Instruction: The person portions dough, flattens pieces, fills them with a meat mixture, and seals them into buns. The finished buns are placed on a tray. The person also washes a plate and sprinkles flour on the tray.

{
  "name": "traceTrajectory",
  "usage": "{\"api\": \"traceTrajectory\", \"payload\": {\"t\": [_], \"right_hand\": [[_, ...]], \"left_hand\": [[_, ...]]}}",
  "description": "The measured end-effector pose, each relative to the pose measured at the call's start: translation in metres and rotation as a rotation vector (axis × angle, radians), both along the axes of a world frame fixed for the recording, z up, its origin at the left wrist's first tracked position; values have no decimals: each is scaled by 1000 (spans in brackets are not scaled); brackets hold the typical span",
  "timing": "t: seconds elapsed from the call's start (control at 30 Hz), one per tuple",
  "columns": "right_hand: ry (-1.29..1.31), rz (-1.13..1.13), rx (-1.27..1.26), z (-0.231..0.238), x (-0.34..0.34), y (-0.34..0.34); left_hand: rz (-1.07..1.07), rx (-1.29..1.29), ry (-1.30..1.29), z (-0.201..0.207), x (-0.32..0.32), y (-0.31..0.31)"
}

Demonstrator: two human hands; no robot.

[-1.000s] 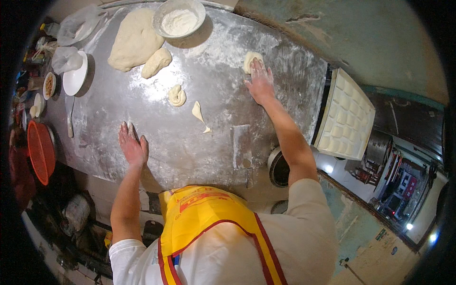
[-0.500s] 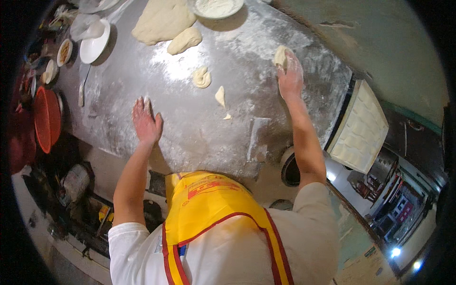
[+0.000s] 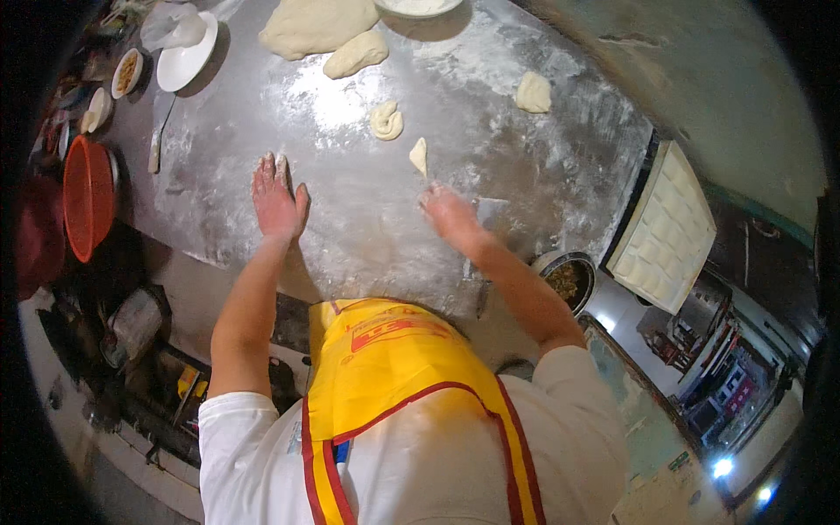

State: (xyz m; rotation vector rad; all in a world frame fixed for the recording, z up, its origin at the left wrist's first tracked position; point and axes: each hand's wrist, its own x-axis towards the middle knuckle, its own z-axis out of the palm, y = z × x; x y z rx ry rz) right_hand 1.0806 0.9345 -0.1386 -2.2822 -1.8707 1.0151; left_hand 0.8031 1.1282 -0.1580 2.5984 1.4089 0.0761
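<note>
My left hand (image 3: 277, 203) rests flat on the floured table (image 3: 350, 236), fingers stretched out and holding nothing. Toward the table's near edge, my right hand (image 3: 451, 214) has its fingers drawn together on the surface; whatever lies under the fingertips is hidden. Just beyond them is a small pointed dough scrap (image 3: 419, 157). A coiled piece of dough (image 3: 386, 121) sits farther off, and a flattened dough piece (image 3: 533, 93) lies at the far right. At the back are a big dough slab (image 3: 319, 26) and a thick dough strip (image 3: 356, 54).
A bowl of flour (image 3: 420, 7) stands at the far edge. To the left are a white plate (image 3: 188, 54), a knife (image 3: 157, 140), small bowls and an orange basin (image 3: 88, 199). A tray of pale dough pieces (image 3: 662, 229) and a pot of filling (image 3: 567, 282) are on the right.
My right hand has let go of the dough piece at the far right and come back toward me, over where a tiny scrap lay. My left hand stays flat; the view has shifted slightly.
</note>
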Motion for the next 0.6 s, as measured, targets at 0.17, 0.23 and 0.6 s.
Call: {"api": "traceTrajectory", "payload": {"t": [0.17,0.23,0.6], "right_hand": [[355,-549,345,32,64,11],[421,-878,590,42,114,21],[-471,-391,432,-31,249,46]], "left_hand": [[17,-2,-4,4,4,-1],[7,-7,11,5,5,-1],[-31,9,10,2,2,1]]}}
